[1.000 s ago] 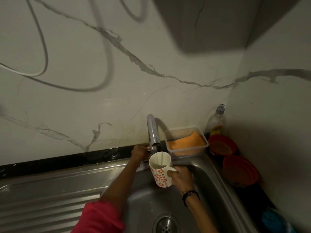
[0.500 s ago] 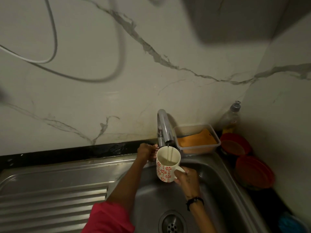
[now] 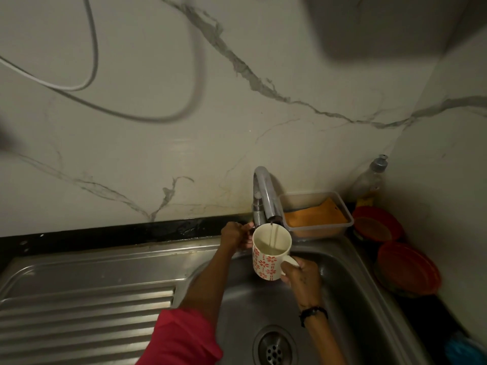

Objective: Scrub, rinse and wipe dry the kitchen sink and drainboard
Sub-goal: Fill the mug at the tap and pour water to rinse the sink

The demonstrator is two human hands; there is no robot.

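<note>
A steel sink point(image 3: 340, 280) with a round drain point(image 3: 274, 347) lies below me, and its ribbed drainboard point(image 3: 87, 306) stretches to the left. My right hand point(image 3: 303, 272) grips the handle of a white mug with red flowers point(image 3: 267, 259), held under the chrome tap point(image 3: 264, 196). A thin stream of water falls into the mug, which is partly filled. My left hand point(image 3: 235, 234) grips the tap's handle at its base behind the mug.
A clear plastic tub with an orange cloth point(image 3: 316, 217) sits behind the sink at the right. A soap bottle point(image 3: 369, 180) stands in the corner. Two red bowls point(image 3: 405, 267) line the right counter. A cable hangs on the marble wall point(image 3: 184, 127).
The view has shifted a little to the left, so the sink sits further right in frame. Both hands keep their holds while water keeps running into the mug.
</note>
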